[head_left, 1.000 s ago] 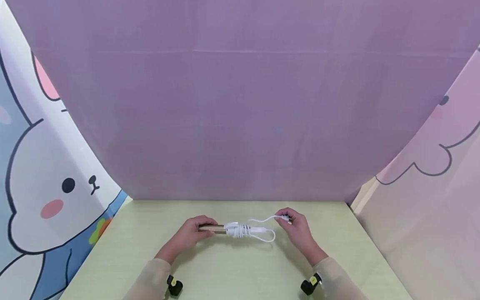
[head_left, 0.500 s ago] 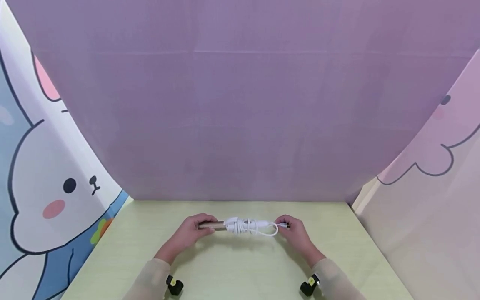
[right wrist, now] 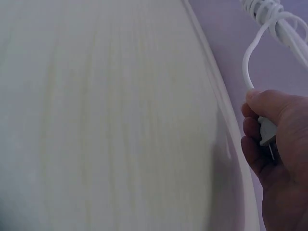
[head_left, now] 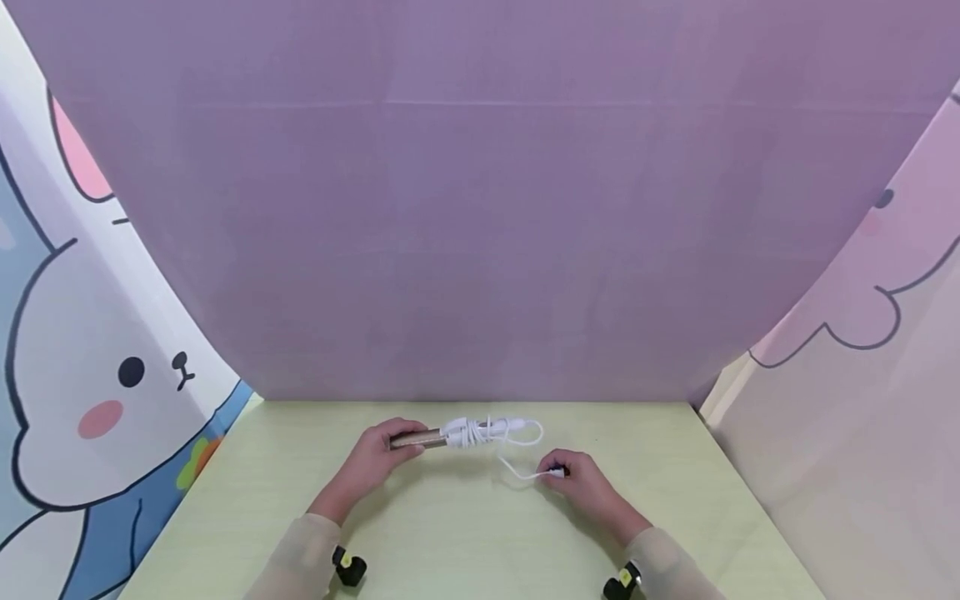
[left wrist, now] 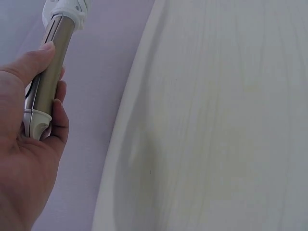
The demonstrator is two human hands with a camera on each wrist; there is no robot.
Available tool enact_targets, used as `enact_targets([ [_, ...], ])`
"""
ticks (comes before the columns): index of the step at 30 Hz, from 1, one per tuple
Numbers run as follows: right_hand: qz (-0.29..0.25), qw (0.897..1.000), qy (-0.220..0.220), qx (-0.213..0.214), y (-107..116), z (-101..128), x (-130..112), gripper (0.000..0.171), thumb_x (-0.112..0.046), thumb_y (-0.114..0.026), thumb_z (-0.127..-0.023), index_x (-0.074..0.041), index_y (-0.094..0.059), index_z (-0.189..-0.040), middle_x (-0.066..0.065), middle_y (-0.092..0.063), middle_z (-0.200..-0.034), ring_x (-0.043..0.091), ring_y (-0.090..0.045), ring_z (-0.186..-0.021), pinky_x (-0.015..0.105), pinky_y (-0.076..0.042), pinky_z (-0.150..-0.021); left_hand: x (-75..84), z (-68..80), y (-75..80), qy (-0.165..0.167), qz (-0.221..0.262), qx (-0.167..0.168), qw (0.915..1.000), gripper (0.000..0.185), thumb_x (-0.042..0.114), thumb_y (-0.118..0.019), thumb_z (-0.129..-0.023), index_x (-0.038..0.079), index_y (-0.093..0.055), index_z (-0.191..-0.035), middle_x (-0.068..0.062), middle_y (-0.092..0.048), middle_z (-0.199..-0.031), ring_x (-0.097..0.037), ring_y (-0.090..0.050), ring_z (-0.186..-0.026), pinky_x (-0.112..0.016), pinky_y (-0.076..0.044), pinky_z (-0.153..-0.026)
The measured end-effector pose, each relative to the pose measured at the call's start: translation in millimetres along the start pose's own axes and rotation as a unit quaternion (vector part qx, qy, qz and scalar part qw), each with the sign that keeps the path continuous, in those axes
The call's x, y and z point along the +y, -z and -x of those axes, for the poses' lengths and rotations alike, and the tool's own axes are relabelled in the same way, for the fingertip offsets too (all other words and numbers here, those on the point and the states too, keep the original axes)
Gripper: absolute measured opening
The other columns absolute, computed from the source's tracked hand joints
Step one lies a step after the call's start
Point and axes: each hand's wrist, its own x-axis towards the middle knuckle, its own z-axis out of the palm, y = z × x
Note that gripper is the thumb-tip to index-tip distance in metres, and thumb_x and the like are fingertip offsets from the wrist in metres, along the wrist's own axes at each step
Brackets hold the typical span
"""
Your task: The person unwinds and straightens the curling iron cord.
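Observation:
A slim gold-coloured rod-shaped appliance [head_left: 417,439] [left wrist: 48,82] lies level above the table, its white cord [head_left: 483,431] [right wrist: 269,14] wound in coils round its right half. My left hand [head_left: 375,458] [left wrist: 29,144] grips the gold end, thumb along the barrel. My right hand [head_left: 573,479] [right wrist: 276,144] sits lower and nearer me, pinching the white plug [head_left: 555,472] [right wrist: 266,132] at the cord's free end. A loose length of cord runs from the plug up to the coils.
The pale green table [head_left: 465,533] is bounded by a purple backdrop [head_left: 480,208] at the back. Cartoon-printed curtains hang at the left [head_left: 90,383] and right [head_left: 862,375].
My right hand has brought the plug from beside the coils down toward me, freeing a length of cord. The left hand has raised the appliance slightly and keeps its grip.

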Motion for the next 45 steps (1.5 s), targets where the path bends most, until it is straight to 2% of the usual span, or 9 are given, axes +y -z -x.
enact_targets([
  [6, 0.000, 1.000, -0.009, -0.018, 0.2, 2.3, -2.9, 0.007, -0.008, -0.082, -0.100, -0.011, -0.079, -0.106, 0.001, -0.077, -0.103, 0.019, -0.065, -0.093, 0.025, -0.055, -0.081, -1.4, -1.5, 2.0, 0.002, -0.003, 0.009, 1.0000, 0.028, 0.020, -0.086, -0.100, 0.020, -0.081, -0.127, -0.004, -0.077, -0.121, -0.025, -0.067, -0.101, -0.031, -0.056, -0.083],
  [15, 0.030, 0.999, 0.021, -0.036, 1.4, 4.8, 1.5, 0.005, -0.012, -0.083, -0.100, -0.015, -0.080, -0.103, -0.006, -0.076, -0.101, 0.008, -0.064, -0.090, 0.025, -0.054, -0.079, -3.6, -2.8, 4.6, 0.006, -0.003, 0.020, 0.9998, 0.027, 0.019, -0.086, -0.099, 0.019, -0.081, -0.126, -0.002, -0.077, -0.118, -0.022, -0.065, -0.099, -0.030, -0.055, -0.082],
  [19, 0.018, 0.999, 0.023, -0.044, 1.8, 4.9, -1.2, 0.009, -0.014, -0.085, -0.099, -0.014, -0.080, -0.107, -0.002, -0.076, -0.104, 0.013, -0.067, -0.096, 0.027, -0.056, -0.085, -5.0, -3.0, 5.3, 0.000, -0.004, 0.022, 0.9997, 0.027, 0.019, -0.086, -0.100, 0.018, -0.081, -0.126, -0.001, -0.077, -0.119, -0.021, -0.066, -0.099, -0.029, -0.055, -0.082],
  [23, 0.005, 0.999, 0.013, -0.041, 2.4, 4.1, -8.8, 0.021, -0.018, -0.087, -0.097, -0.011, -0.078, -0.114, 0.002, -0.076, -0.109, 0.020, -0.069, -0.103, 0.030, -0.057, -0.093, -4.8, -3.1, 5.2, 0.000, -0.006, 0.020, 0.9998, 0.028, 0.019, -0.086, -0.100, 0.018, -0.081, -0.127, -0.003, -0.077, -0.119, -0.022, -0.066, -0.099, -0.030, -0.055, -0.083],
  [27, -0.015, 1.000, 0.008, -0.021, 0.9, 2.7, -19.1, 0.028, -0.018, -0.087, -0.098, -0.007, -0.075, -0.121, 0.007, -0.076, -0.111, 0.024, -0.069, -0.104, 0.031, -0.058, -0.092, -3.5, -2.6, 4.5, 0.003, -0.002, 0.016, 0.9999, 0.028, 0.016, -0.085, -0.100, 0.017, -0.081, -0.127, -0.009, -0.077, -0.121, -0.024, -0.067, -0.101, -0.029, -0.056, -0.083],
  [31, -0.030, 0.999, 0.033, 0.019, -6.1, -2.5, -26.3, 0.026, -0.014, -0.084, -0.100, -0.004, -0.074, -0.121, 0.010, -0.077, -0.109, 0.022, -0.071, -0.099, 0.031, -0.059, -0.087, -3.4, -1.6, 2.9, 0.008, 0.009, 0.009, 0.9999, 0.027, 0.012, -0.084, -0.101, 0.016, -0.080, -0.128, -0.014, -0.076, -0.124, -0.026, -0.068, -0.103, -0.029, -0.057, -0.083],
  [34, -0.027, 0.997, 0.056, 0.048, -13.1, -7.1, -29.8, 0.021, -0.011, -0.084, -0.100, -0.003, -0.075, -0.117, 0.008, -0.078, -0.103, 0.016, -0.070, -0.091, 0.030, -0.059, -0.081, -4.0, -0.5, 1.7, 0.011, 0.007, 0.007, 0.9999, 0.027, 0.013, -0.083, -0.101, 0.017, -0.080, -0.128, -0.011, -0.076, -0.123, -0.026, -0.067, -0.102, -0.030, -0.057, -0.082],
  [39, -0.022, 0.995, 0.057, 0.085, -20.1, -10.1, -35.4, 0.010, -0.005, -0.083, -0.099, -0.003, -0.077, -0.107, 0.002, -0.074, -0.086, 0.008, -0.061, -0.075, 0.023, -0.052, -0.067, -4.5, 0.9, 0.5, 0.013, 0.002, 0.004, 0.9999, 0.027, 0.019, -0.084, -0.101, 0.018, -0.080, -0.128, -0.006, -0.076, -0.122, -0.025, -0.066, -0.101, -0.031, -0.056, -0.080],
  [45, 0.003, 0.992, 0.058, 0.113, -18.7, -9.6, -39.5, 0.006, -0.003, -0.081, -0.100, -0.007, -0.078, -0.102, -0.005, -0.064, -0.076, 0.004, -0.049, -0.064, 0.022, -0.043, -0.057, -6.1, 0.7, 0.1, 0.015, -0.005, 0.000, 0.9999, 0.028, 0.019, -0.086, -0.100, 0.017, -0.081, -0.127, -0.005, -0.076, -0.121, -0.022, -0.066, -0.100, -0.030, -0.056, -0.082],
])
